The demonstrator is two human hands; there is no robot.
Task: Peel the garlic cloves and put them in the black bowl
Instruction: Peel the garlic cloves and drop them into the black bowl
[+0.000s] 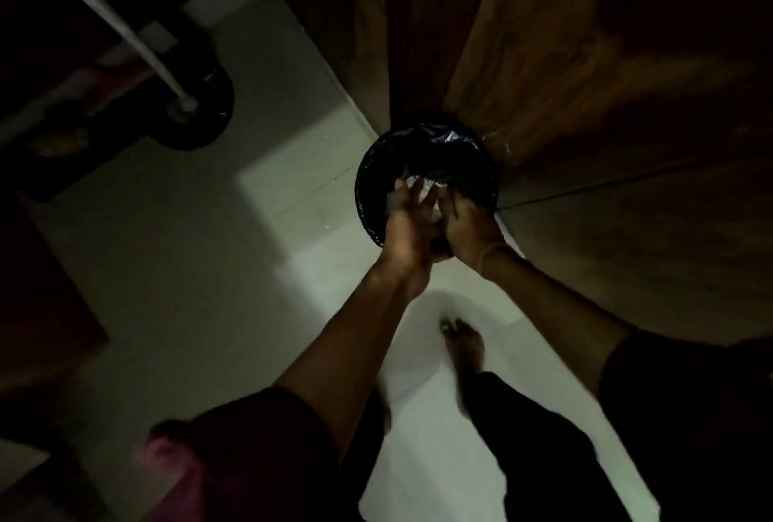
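Over round black bag-lined bin (368,170): left hand (408,224) straight-fingered, touching pale papery scraps (422,187) — right hand (468,224) alongside, grip too dark to tell.

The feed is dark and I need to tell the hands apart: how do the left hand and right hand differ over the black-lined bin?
The left hand stretches its fingers forward, while the right hand bends its fingers downward. The right hand's wrist wears a thin band; the left hand's wrist looks bare. Both are over the black-lined bin, meeting at the pale scraps between them.
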